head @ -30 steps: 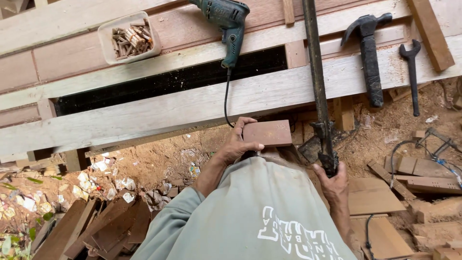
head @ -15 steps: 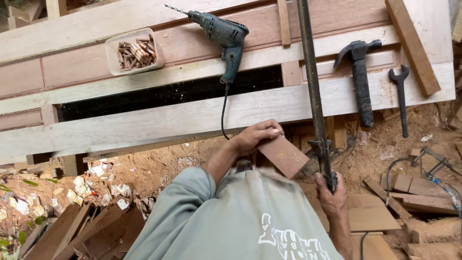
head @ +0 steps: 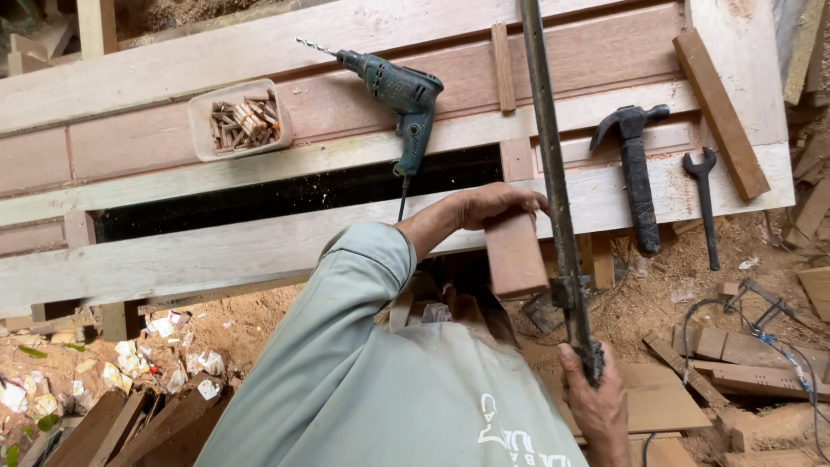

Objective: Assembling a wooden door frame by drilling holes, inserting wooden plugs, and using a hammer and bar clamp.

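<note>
My left hand (head: 486, 206) grips the top end of a reddish-brown wooden block (head: 516, 257). The block hangs upright against the near edge of a pale plank (head: 216, 251), which belongs to a large wooden frame. Just right of the block, a long dark metal bar clamp (head: 545, 156) runs from the top of the view down to my right hand (head: 596, 405). That hand is closed around the clamp's lower end. My grey-green sleeve and shirt fill the lower middle and hide what lies beneath.
On the frame lie a green power drill (head: 399, 91), a white tub of short wooden pegs (head: 242, 121), a black hammer (head: 635, 173), a wrench (head: 705, 203) and a loose wood strip (head: 722, 112). Cables (head: 761, 329) and offcuts (head: 657, 398) cover the sawdust ground.
My left hand has turned the block from lying flat to hanging upright and raised it against the plank's edge. My right hand has stayed on the clamp bar.
</note>
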